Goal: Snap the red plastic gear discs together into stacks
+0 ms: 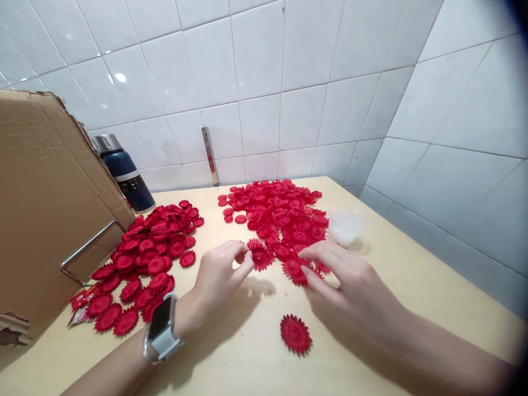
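Several red felt-like discs with toothed, petal-like edges lie on the table in two heaps. My left hand [225, 269], with a watch [162, 322] on its wrist, is closed in a pinch beside a red toothed disc [260, 257] at the near edge of the middle heap [284, 212]. Whatever its fingertips hold is too small or hidden to make out. My right hand [344, 272] reaches to the same heap, thumb and forefinger apart, their tips by another red disc [293, 270]. One single disc [296, 334] lies flat in front, between my forearms.
The left heap [159, 236] of red discs sits beside a cardboard box [53, 203] with a metal wire handle [88, 245]. Behind stands a dark blue bottle [130, 179]. Crumpled clear plastic [345, 225] lies right of the middle heap. White tiled walls border the table.
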Demonstrator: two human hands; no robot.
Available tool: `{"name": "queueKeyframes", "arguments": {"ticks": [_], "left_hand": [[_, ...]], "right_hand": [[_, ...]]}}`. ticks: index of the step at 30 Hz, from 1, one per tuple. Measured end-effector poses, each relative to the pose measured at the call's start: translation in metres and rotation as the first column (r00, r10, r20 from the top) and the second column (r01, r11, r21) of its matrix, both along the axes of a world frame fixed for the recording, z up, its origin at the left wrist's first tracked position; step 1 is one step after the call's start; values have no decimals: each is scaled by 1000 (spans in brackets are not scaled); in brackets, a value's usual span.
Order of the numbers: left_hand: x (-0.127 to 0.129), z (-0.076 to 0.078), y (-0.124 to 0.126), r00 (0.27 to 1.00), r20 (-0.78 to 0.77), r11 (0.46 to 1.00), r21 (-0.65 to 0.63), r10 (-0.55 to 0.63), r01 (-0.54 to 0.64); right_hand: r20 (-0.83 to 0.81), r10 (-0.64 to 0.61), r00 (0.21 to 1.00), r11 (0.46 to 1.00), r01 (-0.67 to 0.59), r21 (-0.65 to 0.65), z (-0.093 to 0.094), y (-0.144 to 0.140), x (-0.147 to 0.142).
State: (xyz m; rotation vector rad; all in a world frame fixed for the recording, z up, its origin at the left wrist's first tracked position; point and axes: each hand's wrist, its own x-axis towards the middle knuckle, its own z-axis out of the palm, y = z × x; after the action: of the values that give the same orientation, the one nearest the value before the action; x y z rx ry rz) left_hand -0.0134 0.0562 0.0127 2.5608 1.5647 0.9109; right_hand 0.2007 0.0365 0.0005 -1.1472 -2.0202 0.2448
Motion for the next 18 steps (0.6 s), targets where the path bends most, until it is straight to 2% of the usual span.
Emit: {"name": "queueKeyframes", "arguments": {"ticks": [1,2,3,4,5,6,9,11,15,18], "left_hand": [[3,-1,-3,1000,3,1000,14,-24,24],[5,-2,-6,999,4,998,30,-50,50],[7,-3,-9,997,4,996,44,-77,76],[9,-4,-12,995,1,993,54,-103,103],[11,-5,-15,991,-2,988,68,-136,136],[12,-6,-18,985,0,981,85,-172,172],[15,-7,-26,959,50,956,107,-280,274],[17,-5,-29,938,132,947,44,-322,319],[21,4,-33,911,312,918,-201,-270,341],[22,8,-33,891,401,891,-296,-212,345]], "right_hand": [[-80,52,995,979,-66,-191,3,-7,-5],[-167,96,981,915,-153,-372,5,-14,-10],[-272,132,953,825,-258,-503,7,-19,-15],[-367,148,918,738,-350,-578,7,-23,-18],[-447,141,883,677,-416,-608,6,-26,-20],[-505,120,854,647,-454,-613,5,-26,-21],[-561,31,827,677,-431,-597,0,-21,-20],[-567,9,824,692,-415,-591,-2,-16,-17],[-618,9,787,672,-462,-578,0,-12,-14],[-670,-29,742,643,-499,-581,2,-13,-13]]}}
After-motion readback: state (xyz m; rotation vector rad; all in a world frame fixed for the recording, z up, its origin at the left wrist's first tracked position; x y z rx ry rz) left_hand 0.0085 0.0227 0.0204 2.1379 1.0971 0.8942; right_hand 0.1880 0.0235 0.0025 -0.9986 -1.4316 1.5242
